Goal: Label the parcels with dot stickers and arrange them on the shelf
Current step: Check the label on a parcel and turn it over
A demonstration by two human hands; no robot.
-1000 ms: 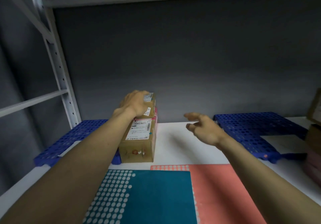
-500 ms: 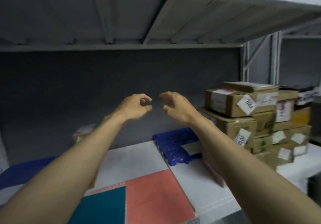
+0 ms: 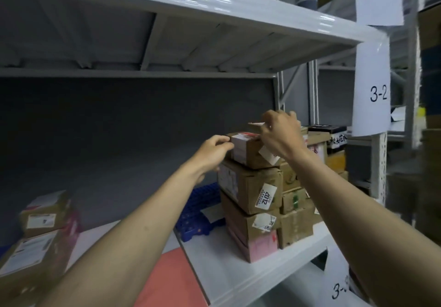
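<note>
A small cardboard parcel (image 3: 248, 151) with a white label tops a stack of brown parcels (image 3: 250, 187) at the right of the white shelf (image 3: 238, 273). My left hand (image 3: 212, 151) grips its left end with curled fingers. My right hand (image 3: 279, 135) reaches over its top and right side, fingers curled on it. Two labelled parcels (image 3: 40, 230) stand stacked at the far left of the shelf. A coral sticker sheet (image 3: 171, 280) lies on the shelf between my forearms.
A blue plastic grid mat (image 3: 198, 211) lies behind the sheet, left of the stack. More parcels (image 3: 317, 161) fill the shelf's right end. A white upright with a paper sign "3-2" (image 3: 372, 92) stands at the right. The upper shelf (image 3: 214, 4) hangs overhead.
My view swung right from the left parcels to the right stack. Both hands left the left side, rose through the air and now grasp the top parcel of the stack.
</note>
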